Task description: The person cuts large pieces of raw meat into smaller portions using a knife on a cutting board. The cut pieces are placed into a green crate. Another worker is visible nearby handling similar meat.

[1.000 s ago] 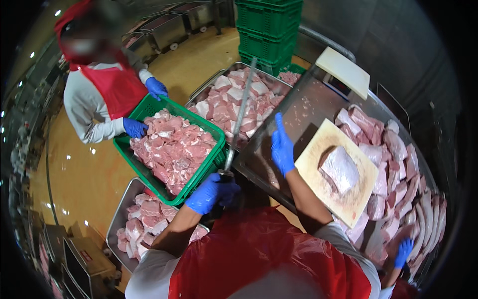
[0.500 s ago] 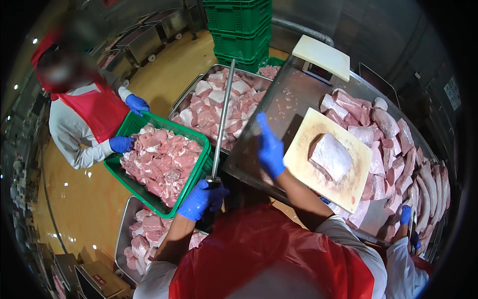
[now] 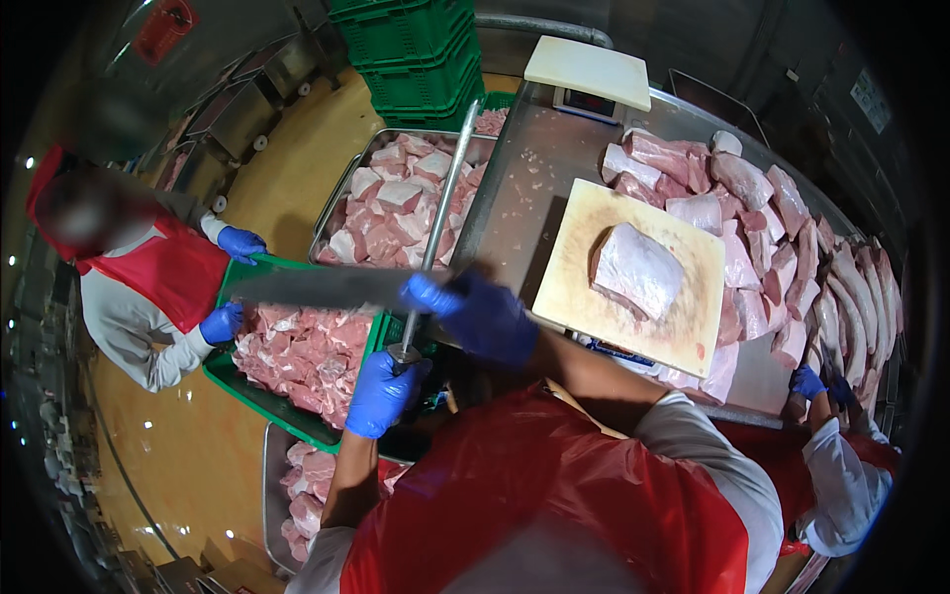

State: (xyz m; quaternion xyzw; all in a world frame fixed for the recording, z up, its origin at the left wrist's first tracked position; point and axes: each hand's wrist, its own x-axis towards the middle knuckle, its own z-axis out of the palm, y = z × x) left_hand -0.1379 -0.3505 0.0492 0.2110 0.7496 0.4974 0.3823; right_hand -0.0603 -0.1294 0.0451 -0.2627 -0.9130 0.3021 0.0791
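My left hand (image 3: pixel 379 398), in a blue glove, is closed round the dark handle of a long honing steel (image 3: pixel 448 188), which points up and away. My right hand (image 3: pixel 487 322), also gloved and smeared by motion, grips a knife (image 3: pixel 317 286). Its blurred blade reaches left across the steel; whether the two touch I cannot tell. A thick block of pale meat (image 3: pixel 638 272) rests on a white cutting board (image 3: pixel 566 243), right of my right hand.
Left, a person (image 3: pixel 163 277) holds a green crate (image 3: pixel 223 371) of meat pieces. Behind it stands a metal bin (image 3: pixel 341 203) of meat. More cuts (image 3: pixel 747 252) lie on the metal table (image 3: pixel 529 148). Another person's gloved hand (image 3: pixel 807 382) is at the right. Green crates (image 3: pixel 421 69) are stacked at the back.
My right hand has moved left and toward the steel, and the knife blade now shows sweeping across it. The whole view has shifted, and the person with the crate appears farther left.
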